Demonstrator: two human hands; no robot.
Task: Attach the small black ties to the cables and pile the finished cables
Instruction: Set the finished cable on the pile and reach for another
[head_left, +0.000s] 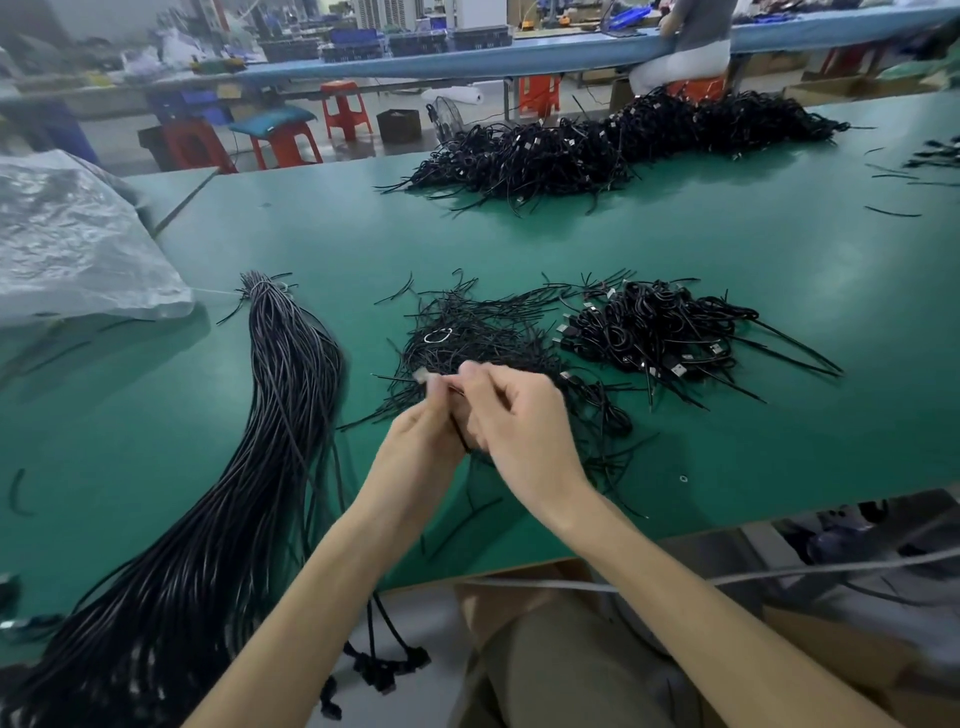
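Both my hands meet above the green table (727, 270), just in front of a loose heap of thin black ties (467, 332). My left hand (423, 441) grips a coiled black cable (462, 436) whose pale connector tip (422, 375) sticks out at the fingertips. My right hand (514, 421) pinches a thin black tie at the same spot. A small pile of tied cables (660, 332) lies to the right of the ties. A long bundle of untied black cables (249, 467) runs down the left side and hangs over the table's near edge.
A large heap of black cables (597, 150) lies at the far side of the table. A clear plastic bag (72, 239) sits at the left. Loose ties are scattered at the far right. A cardboard box (519, 597) stands below the near edge. A seated person and red stools are beyond.
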